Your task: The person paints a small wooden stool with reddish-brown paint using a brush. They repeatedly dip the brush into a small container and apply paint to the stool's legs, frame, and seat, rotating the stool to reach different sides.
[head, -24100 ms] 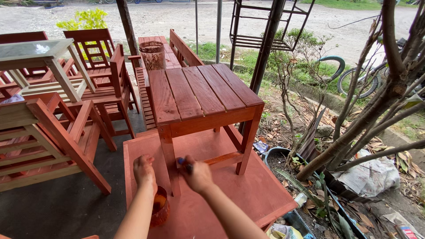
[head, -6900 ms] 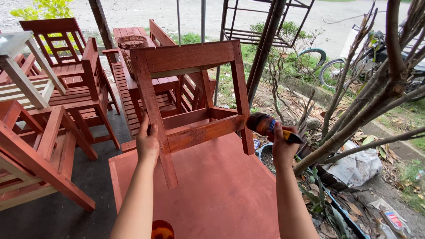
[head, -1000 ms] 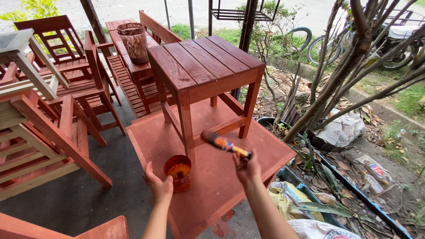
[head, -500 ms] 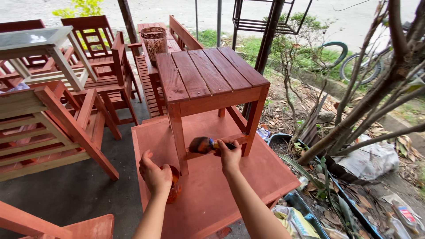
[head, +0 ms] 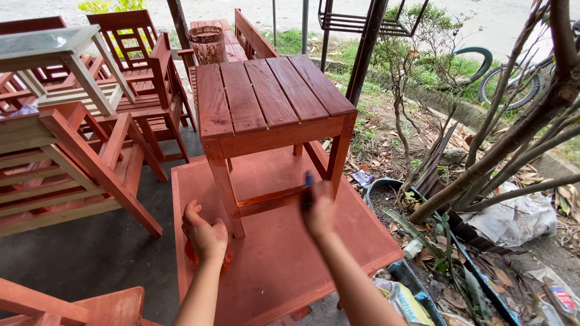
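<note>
A small red-brown slatted wooden table [head: 272, 99] stands upright on a flat red-brown board [head: 284, 253]. My left hand [head: 205, 232] is closed over a small orange cup of stain [head: 226, 261] that rests on the board beside the table's near left leg. My right hand [head: 318, 208] holds a paintbrush [head: 308, 187] with its dark handle pointing up, in front of the table's lower front rail. The brush's bristles are hidden behind my hand.
Stacked red-brown chairs and benches [head: 78, 151] crowd the left side, and a woven basket [head: 208, 43] sits on a bench behind the table. To the right lie bare branches [head: 513, 145], a dark tub [head: 393, 199], litter and bags. Grey concrete floor [head: 90, 259] shows at lower left.
The table, tipped on its side several seconds ago, stands upright. Over the last second my right hand brought the brush from the right in toward the lower rail. My left hand stayed on the cup.
</note>
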